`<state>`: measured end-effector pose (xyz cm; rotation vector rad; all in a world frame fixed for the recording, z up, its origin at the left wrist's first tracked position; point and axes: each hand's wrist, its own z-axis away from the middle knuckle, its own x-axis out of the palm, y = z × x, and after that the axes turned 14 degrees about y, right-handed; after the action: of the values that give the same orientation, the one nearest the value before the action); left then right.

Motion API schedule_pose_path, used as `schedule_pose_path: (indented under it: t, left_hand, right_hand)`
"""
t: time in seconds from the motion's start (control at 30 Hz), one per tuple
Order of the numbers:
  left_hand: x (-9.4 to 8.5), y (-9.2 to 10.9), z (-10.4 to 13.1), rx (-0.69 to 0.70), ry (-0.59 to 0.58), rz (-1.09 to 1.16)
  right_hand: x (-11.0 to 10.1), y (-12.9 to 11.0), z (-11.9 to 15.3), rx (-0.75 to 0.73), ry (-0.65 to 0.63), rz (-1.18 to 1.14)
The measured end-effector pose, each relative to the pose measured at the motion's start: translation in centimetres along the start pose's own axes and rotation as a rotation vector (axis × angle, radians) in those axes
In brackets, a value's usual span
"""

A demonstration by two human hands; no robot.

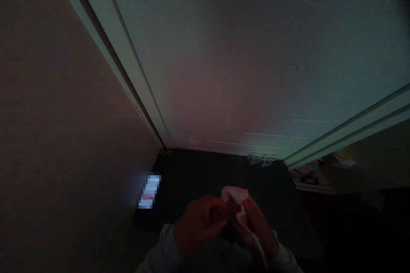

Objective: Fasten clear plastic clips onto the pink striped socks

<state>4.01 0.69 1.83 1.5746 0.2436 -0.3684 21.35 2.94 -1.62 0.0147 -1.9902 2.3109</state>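
Observation:
My left hand (196,225) has its fingers curled, with the fingertips touching a crumpled pale pink cloth (238,195). My right hand (260,227) is closed around the same cloth, and a loose end hangs down beside the wrist. Both hands are close together above a dark tabletop (205,170). Dim light hides the finer folds of the cloth and whatever else may be between the fingers.
A lit, pixelated phone-like screen (149,192) lies at the left side of the tabletop. Near its far edge is a clear, lacy-looking thing (262,159). A pale panel with embossed hearts (231,121) rises behind. Blurred items (309,172) lie at right.

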Motion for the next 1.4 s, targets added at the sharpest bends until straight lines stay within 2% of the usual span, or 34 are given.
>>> schedule_pose_path:
  t: [0.13,0.37,0.57,0.7,0.9,1.03,1.2,1.4]
  left_hand:
    - [0.1,0.0,0.3,0.008,-0.039,-0.005]
    - [0.2,-0.3,0.7,-0.101,-0.030,0.069]
    - [0.3,0.1,0.7,-0.127,-0.015,0.102]
    - [0.2,0.1,0.8,-0.087,-0.023,0.064]
    - [0.3,-0.3,0.6,-0.018,-0.016,0.051]
    - [0.3,-0.3,0.4,-0.018,-0.010,0.074]
    - [0.2,-0.3,0.3,-0.021,0.000,0.093]
    - [-0.1,-0.4,0.4,-0.018,0.011,0.084]
  right_hand:
    - [0.6,0.6,0.4,0.041,-0.025,0.018]
    - [1.2,1.2,1.0,0.029,0.122,0.070]
    - [1.3,1.1,1.1,-0.003,0.155,0.108]
    - [1.1,1.1,1.1,-0.050,0.101,0.117]
    - [1.0,1.3,0.9,-0.071,0.120,0.130]
    - [1.0,0.7,0.7,-0.084,0.044,0.129]
    - [1.0,0.3,0.2,-0.018,-0.006,0.121]
    - [1.0,0.0,0.0,0.117,-0.094,-0.078]
